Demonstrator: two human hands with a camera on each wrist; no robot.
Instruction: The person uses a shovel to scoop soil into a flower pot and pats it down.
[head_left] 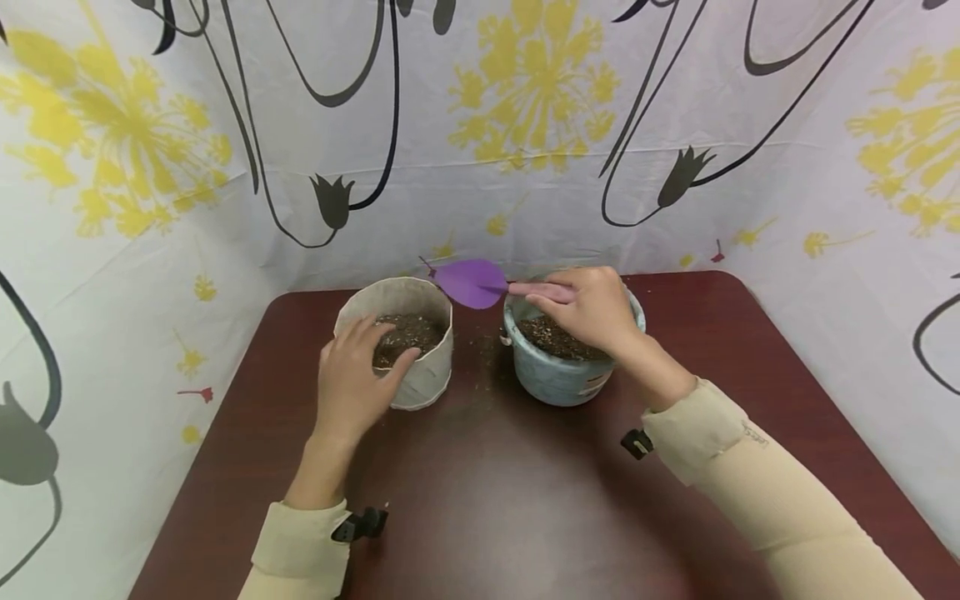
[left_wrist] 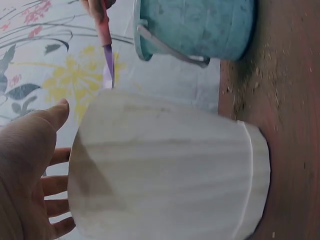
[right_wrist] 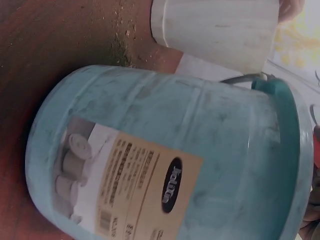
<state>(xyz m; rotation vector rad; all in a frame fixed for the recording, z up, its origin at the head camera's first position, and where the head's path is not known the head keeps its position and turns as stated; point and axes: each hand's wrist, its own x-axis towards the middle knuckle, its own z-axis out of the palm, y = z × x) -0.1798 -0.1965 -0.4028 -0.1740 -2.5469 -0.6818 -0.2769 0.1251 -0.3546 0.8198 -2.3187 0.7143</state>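
Note:
A small garden trowel with a purple blade and a pink handle is gripped in my right hand, above a blue bucket of dark soil. Its blade points left, towards the rim of a white planter that also holds soil. My left hand is at the planter's near left side, thumb and fingers spread and holding nothing. In the left wrist view the fingers are at the planter's rim; whether they touch it I cannot tell. The right wrist view shows mostly the bucket's labelled side.
Both containers stand near the back of a dark red-brown table. Loose soil crumbs lie between them. Behind and at both sides hangs a white cloth with yellow and grey flower prints. The bucket has a grey handle hanging at its side.

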